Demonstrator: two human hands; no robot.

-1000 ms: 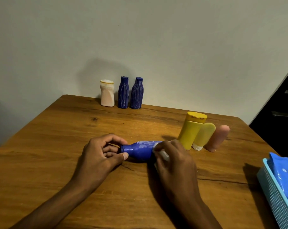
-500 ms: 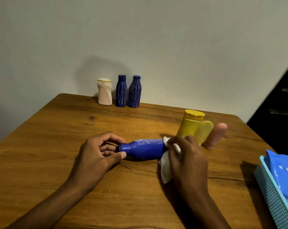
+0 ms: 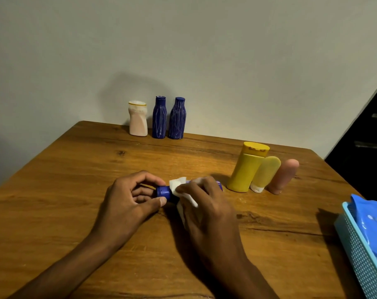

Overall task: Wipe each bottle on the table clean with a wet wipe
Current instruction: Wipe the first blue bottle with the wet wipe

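Head view, looking down on a wooden table [image 3: 75, 190]. At centre, a blue bottle [image 3: 165, 192] lies on its side, cap end pointing to 9 o'clock. The left hand [image 3: 127, 201] pinches the cap end between thumb and curled fingers. The right hand [image 3: 207, 210] curls over the bottle's body, pressing a white wet wipe [image 3: 179, 186] against it; the wipe covers the bottle from just beside the cap, and a fold of it sticks out at 12 o'clock above the fingers. Most of the bottle's body is hidden under the hand and wipe, so the extent of contact cannot be told.

At 12 o'clock, along the far edge by the wall, three bottles stand upright side by side: a pale pink bottle [image 3: 138, 119], then two ribbed dark blue bottles [image 3: 159, 117] [image 3: 177, 118]. At 2 o'clock, near the lying bottle's base, stand a yellow bottle [image 3: 246, 169], a pale yellow tube [image 3: 264, 173] on its white cap, and a pink tube [image 3: 283, 176], each touching its neighbour. At 4 o'clock, at the frame's edge, a light blue mesh basket [image 3: 360, 260] holds a blue packet [image 3: 371, 223].
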